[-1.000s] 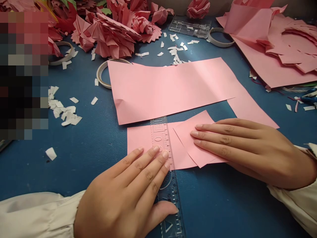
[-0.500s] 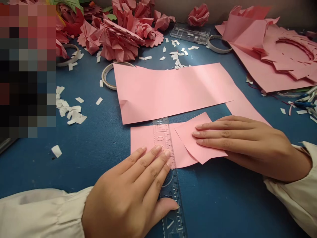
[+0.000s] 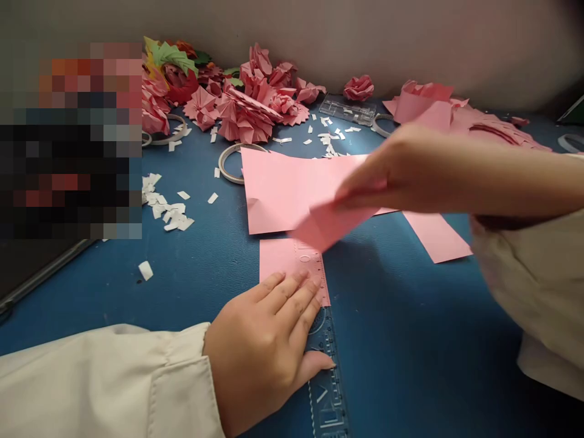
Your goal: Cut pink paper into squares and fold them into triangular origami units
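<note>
My left hand (image 3: 269, 344) lies flat, fingers spread, over a clear plastic ruler (image 3: 335, 389) and a small pink paper piece (image 3: 275, 258). The ruler runs toward me, and the paper under it ends along its right edge. Raised at the right, my right hand (image 3: 406, 173) pinches pink paper (image 3: 322, 224), blurred by motion; whether it is one piece or several I cannot tell. Behind both hands rests a larger pink sheet (image 3: 278, 188), partly hidden by my right hand and the held paper. A pink strip (image 3: 438, 240) shows below my right wrist.
Folded pink paper flowers (image 3: 249, 112) are heaped at the back left. Tape rolls (image 3: 228, 164), a clear plastic case (image 3: 347, 109) and white paper scraps (image 3: 173, 213) lie about the blue table (image 3: 410, 340). More pink folded paper (image 3: 502, 131) is at the back right.
My right hand has lifted up off the table with pink paper. The strip's part right of the ruler is gone from the table. My left hand stays on the ruler; the view has tilted up.
</note>
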Tool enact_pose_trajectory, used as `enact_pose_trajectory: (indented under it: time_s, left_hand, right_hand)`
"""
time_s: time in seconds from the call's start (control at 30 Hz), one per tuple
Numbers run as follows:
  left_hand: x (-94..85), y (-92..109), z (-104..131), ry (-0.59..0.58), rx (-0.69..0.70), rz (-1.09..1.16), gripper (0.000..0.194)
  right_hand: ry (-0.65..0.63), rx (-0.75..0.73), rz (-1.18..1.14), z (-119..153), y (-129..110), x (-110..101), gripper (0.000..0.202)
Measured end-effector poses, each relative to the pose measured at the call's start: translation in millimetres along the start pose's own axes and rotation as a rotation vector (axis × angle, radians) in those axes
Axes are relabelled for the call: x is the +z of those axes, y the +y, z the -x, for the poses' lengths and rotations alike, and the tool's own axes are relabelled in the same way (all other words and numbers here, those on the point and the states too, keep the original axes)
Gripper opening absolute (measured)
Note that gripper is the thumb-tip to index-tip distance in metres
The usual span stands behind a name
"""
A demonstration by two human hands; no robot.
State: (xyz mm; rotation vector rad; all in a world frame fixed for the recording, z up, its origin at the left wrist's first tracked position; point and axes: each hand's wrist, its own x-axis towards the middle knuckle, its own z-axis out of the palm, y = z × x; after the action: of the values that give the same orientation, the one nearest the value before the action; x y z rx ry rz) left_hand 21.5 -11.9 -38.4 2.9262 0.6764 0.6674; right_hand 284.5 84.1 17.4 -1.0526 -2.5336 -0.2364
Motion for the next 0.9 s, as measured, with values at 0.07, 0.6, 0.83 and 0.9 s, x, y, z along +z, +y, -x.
enact_pose_trajectory:
  time_s: [0.07,0.6,0.83,0.9]
  left_hand:
    - [0.8,-1,1,0.014,0.001,-0.007,0.041]
    - [-33.8,-5,7,-0.042,-0.015,-0.399,0.035]
    - [-23.8,-13,4,-0.048,0.050,-0.303,0.040]
    - [-22.6,-18,3,-0.012,0.106,-0.302,0.034]
  right_hand:
    - [0.066,-0.003,0.052,-15,-1,-10,0.066]
    - [0.084,-0.136,-0.103,87,-95,41,0.036]
    - [0.113,-0.096,-0.089,90,-92,46,0.033]
    - [0.124,-0.084,-0.079,88,-95,47,0.034]
